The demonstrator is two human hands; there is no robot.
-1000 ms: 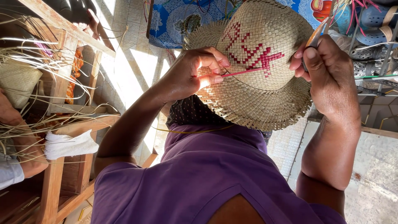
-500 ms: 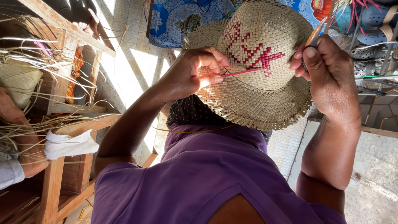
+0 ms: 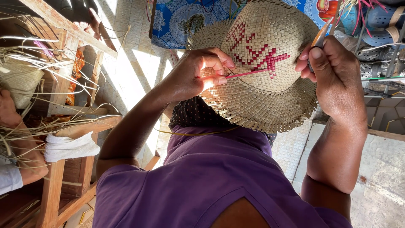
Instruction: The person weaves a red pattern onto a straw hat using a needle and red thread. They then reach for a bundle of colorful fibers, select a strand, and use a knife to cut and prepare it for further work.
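One woven straw hat (image 3: pixel 270 71) is sitting between the two hands at the top middle of the view, natural tan with one red pattern (image 3: pixel 257 50) woven into its crown, brim edge frayed with loose ends. Left hand (image 3: pixel 198 76) is pinching one thin red strip (image 3: pixel 249 73) between thumb and fingertips, pressed against the brim; the strip is running from the pinch across to the red pattern. Right hand (image 3: pixel 333 76) is curling closed around one small tool with an orange-and-dark handle (image 3: pixel 319 39), fingers folded, touching the hat's right edge. Exact tool type is hard to tell. Purple shirt (image 3: pixel 202 181) is filling the lower half of the frame, with one dark dotted cloth (image 3: pixel 194 114) showing just under the hat. On the left, one wooden frame surface (image 3: pixel 63 126) is carrying one white folded cloth (image 3: pixel 67 145) and a loose bunch of pale straw strands (image 3: pixel 38 67), too many to count. Another person's hand (image 3: pixel 10 114) is gripping strands at the far left edge, white sleeve (image 3: pixel 8 177) below it. One blue patterned fabric (image 3: pixel 181 19) is lying behind the hat on the tiled floor (image 3: pixel 135 63). One metal rack (image 3: pixel 379 55) with footwear is standing at the right, pairs not countable.
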